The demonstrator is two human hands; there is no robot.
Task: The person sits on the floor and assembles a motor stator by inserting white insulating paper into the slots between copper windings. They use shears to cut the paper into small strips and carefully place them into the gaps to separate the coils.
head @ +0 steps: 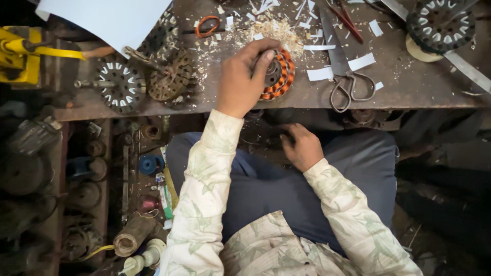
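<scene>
On the rusty metal workbench point(409, 87) in front of you, a pair of grey steel scissors point(343, 71) lies among white paper strips point(361, 62) and a heap of pale shavings point(279, 29). An orange rubber ring point(208, 25) sits further back. To your left lie two bare slotted stator cores point(121, 83), one dark, one brownish point(171, 79). Another dark stator core point(441, 23) rests at the far right. A yellow tool point(20, 53) stands at the left edge, and a white sheet point(110, 18) overhangs the bench.
</scene>
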